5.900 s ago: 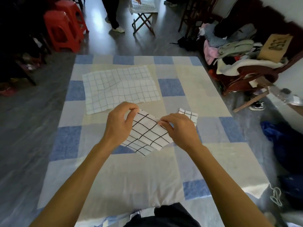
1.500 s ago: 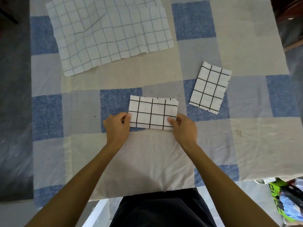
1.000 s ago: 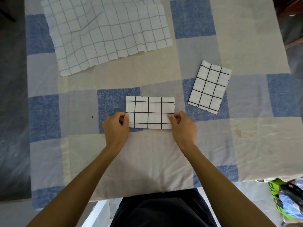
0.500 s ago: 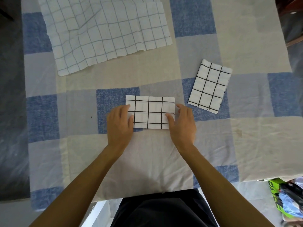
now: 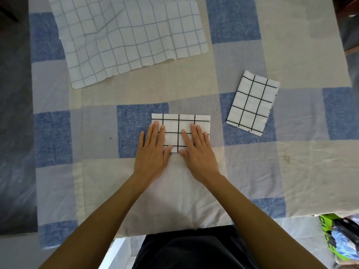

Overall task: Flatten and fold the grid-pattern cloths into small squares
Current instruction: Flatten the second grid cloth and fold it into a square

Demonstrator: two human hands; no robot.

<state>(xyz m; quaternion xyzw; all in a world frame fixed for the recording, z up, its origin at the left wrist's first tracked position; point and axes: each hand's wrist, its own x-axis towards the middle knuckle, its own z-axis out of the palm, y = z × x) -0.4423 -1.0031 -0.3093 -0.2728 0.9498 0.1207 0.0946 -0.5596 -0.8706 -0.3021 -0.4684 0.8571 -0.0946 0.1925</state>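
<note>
Now left hand (image 5: pixel 152 154) and right hand (image 5: pixel 199 154) press the folded black-grid cloth (image 5: pixel 179 124) at frame centre, fingers (image 5: pixel 188 137) straight

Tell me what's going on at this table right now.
A person presses the left hand and right hand flat on a black-grid cloth folded into a rectangle. A second folded cloth lies to its right. A larger blue-grid cloth lies spread out and wrinkled at the far side, not yet folded.

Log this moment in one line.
left hand: flat on black-grid cloth | right hand: same | folded cloth: aside right | blue-grid cloth: spread out
</note>
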